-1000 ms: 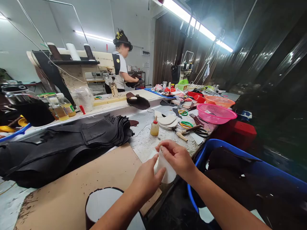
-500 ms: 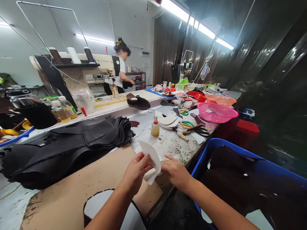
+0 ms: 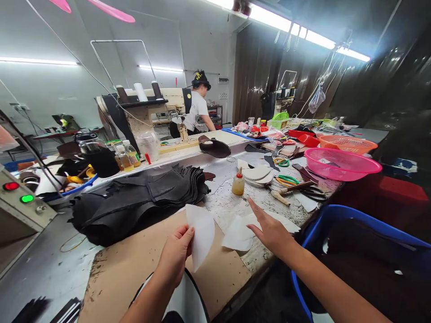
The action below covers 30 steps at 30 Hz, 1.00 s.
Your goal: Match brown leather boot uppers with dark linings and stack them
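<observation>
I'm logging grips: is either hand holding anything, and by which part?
The left hand pinches a white half-round sheet by its straight edge, between thumb and fingers. The right hand is open and holds nothing.

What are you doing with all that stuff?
A person's left hand pinches a white sheet with a curved edge above a brown board. The right hand is open by more white sheets on the table; I can't tell if it touches them. Just beyond stands a small bottle. A big pile of black pieces lies to the left.
</observation>
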Each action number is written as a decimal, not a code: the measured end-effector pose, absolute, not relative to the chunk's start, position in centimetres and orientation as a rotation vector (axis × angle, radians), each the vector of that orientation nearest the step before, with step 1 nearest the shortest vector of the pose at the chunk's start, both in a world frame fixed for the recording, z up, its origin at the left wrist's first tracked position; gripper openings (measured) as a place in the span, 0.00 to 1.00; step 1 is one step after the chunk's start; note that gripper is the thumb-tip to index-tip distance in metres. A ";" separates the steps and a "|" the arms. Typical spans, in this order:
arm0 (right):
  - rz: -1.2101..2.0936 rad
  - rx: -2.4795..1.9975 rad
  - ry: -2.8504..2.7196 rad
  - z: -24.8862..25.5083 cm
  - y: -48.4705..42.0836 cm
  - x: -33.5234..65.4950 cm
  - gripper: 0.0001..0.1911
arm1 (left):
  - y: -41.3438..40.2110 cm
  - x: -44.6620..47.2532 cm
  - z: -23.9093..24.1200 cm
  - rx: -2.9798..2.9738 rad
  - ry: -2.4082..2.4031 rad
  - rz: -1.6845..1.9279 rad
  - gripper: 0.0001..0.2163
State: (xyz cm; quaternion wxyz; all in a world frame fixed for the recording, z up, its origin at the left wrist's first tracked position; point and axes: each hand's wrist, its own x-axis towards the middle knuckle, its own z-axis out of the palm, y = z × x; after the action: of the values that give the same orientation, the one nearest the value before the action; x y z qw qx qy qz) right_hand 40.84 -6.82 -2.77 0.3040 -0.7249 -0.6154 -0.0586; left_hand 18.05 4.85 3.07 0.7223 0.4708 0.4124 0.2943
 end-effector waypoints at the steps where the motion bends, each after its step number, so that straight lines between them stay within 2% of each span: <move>1: -0.117 -1.773 -1.684 -1.2 -6.1 39.6 0.36 | 4.6 18.0 3.1 1.050 0.912 0.608 0.20; 4: 0.047 -1.357 -1.848 2.9 -3.9 36.3 0.23 | 4.1 17.5 3.9 1.092 0.888 0.463 0.20; 6: 0.285 -1.291 -1.803 4.1 -2.7 35.0 0.12 | 4.2 16.0 4.8 1.207 0.893 0.412 0.20; 7: 0.453 -1.322 -1.719 4.2 -2.3 34.6 0.10 | 4.3 14.8 5.1 1.287 0.917 0.424 0.19; 9: 0.793 -1.412 -1.512 3.8 -2.0 34.6 0.12 | 4.3 11.7 5.5 1.527 1.000 0.446 0.16; 11: 1.014 -1.446 -1.378 3.2 -1.9 34.7 0.13 | 3.6 8.5 5.2 1.837 1.058 0.296 0.14; 14: 1.117 -1.398 -1.362 3.9 -1.8 34.0 0.14 | 1.5 6.0 3.7 2.214 0.946 -0.176 0.25; 16: 1.155 -1.315 -1.346 5.4 -1.5 32.3 0.14 | 0.1 6.6 2.8 2.340 0.873 -0.300 0.33; 18: 1.269 -1.161 -1.355 6.6 -1.0 29.9 0.13 | -0.9 8.0 2.1 2.433 0.869 -0.319 0.34; 20: 1.454 -1.065 -1.396 6.4 -0.7 27.7 0.12 | -1.3 9.1 1.9 2.489 0.875 -0.292 0.30; 24: 1.677 -1.368 -1.496 1.6 -1.4 25.5 0.08 | -1.7 7.5 0.9 2.426 0.899 -0.135 0.24; 27: 1.692 -1.521 -1.455 -2.1 -2.7 25.7 0.07 | -2.7 4.9 -1.6 2.450 0.875 -0.092 0.24; 30: 1.682 -1.584 -1.417 -3.4 -3.4 25.9 0.06 | -3.7 3.4 -4.5 2.684 0.865 0.017 0.25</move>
State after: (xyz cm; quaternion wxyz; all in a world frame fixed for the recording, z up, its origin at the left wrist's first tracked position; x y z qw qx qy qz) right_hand 25.91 -3.45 -3.42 0.2140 -0.5710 -0.5106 0.6061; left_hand 3.41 -3.67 -4.50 0.1603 0.9394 0.3028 0.0059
